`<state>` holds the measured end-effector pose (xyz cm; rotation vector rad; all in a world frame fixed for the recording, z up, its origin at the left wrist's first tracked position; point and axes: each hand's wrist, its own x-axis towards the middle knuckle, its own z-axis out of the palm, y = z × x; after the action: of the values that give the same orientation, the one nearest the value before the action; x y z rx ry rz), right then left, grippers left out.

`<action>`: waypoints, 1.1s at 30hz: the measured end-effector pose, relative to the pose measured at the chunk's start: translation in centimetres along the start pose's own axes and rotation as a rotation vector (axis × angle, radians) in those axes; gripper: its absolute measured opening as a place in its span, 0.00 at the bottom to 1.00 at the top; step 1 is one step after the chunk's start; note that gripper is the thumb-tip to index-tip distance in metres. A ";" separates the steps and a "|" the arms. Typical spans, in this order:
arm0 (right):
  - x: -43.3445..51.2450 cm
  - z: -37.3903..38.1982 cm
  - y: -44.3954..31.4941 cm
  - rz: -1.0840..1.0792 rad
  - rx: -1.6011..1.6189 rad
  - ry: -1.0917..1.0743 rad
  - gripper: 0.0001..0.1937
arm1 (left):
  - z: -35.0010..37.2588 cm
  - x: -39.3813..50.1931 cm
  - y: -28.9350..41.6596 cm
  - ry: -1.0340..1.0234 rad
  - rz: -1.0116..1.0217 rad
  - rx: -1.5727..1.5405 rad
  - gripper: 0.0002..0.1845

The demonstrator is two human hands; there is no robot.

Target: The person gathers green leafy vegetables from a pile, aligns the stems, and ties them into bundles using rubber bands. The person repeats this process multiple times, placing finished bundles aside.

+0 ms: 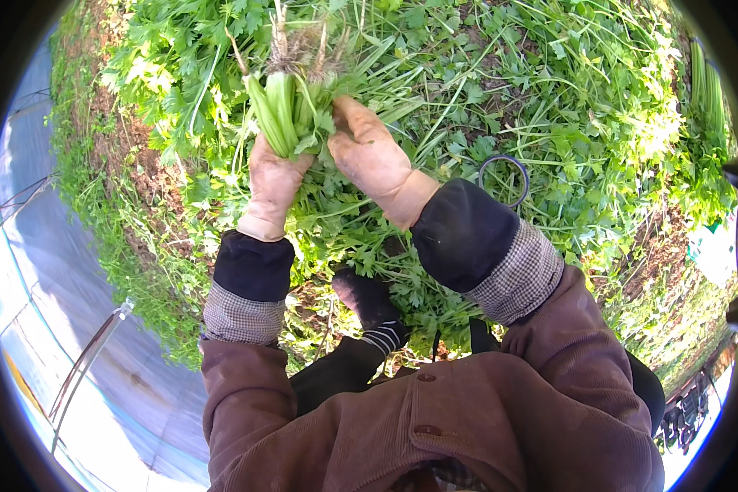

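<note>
A bunch of celery (280, 107) is held roots up in my gloved left hand (275, 175), whose fingers close around the thick green stalks. Thin pale roots with soil on them (301, 49) stick out at its upper end. Close to the bunch's right side is my right hand (372, 150), also in a pale glove. Its thumb and fingers are bent beside some leafy stems, and the fingertips are partly hidden. Below and right of that hand, a ring-shaped roll of tape (481, 178) rests on the cut greens.
Loose celery leaves and stems (547, 104) cover the ground ahead. More celery stalks (707, 92) lie at the far right, near a white object (713, 252). Plastic greenhouse film (141, 393) runs along the left. My shoe (363, 295) stands among the leaves.
</note>
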<state>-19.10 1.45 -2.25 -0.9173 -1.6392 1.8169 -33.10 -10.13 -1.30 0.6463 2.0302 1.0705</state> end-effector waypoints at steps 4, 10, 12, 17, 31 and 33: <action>0.9 -1.3 3.7 -0.294 -0.892 -0.281 0.33 | -4.3 -1.5 2.5 0.077 0.243 0.069 0.26; -0.8 -2.5 8.2 -0.478 -1.025 -0.346 0.33 | -17.0 -6.5 16.5 0.556 0.224 0.135 0.20; -0.7 -2.4 7.9 -0.403 -1.089 -0.420 0.33 | -21.2 -8.5 21.7 0.613 0.246 0.132 0.20; 0.8 -2.1 0.4 -0.042 -1.070 -0.620 0.36 | -22.9 -14.0 29.2 0.434 0.332 0.044 0.23; -14.0 -12.6 -34.5 -0.140 0.656 -0.613 0.22 | 0.3 -25.1 28.5 -0.492 0.237 -0.753 0.33; -16.1 -13.6 -34.6 -0.174 0.725 -0.552 0.20 | 2.4 -26.2 28.4 -0.431 0.251 -0.605 0.37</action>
<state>-0.46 2.42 33.75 0.0486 -1.1036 2.4004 -12.88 -12.65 31.61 0.7353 1.1922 1.4587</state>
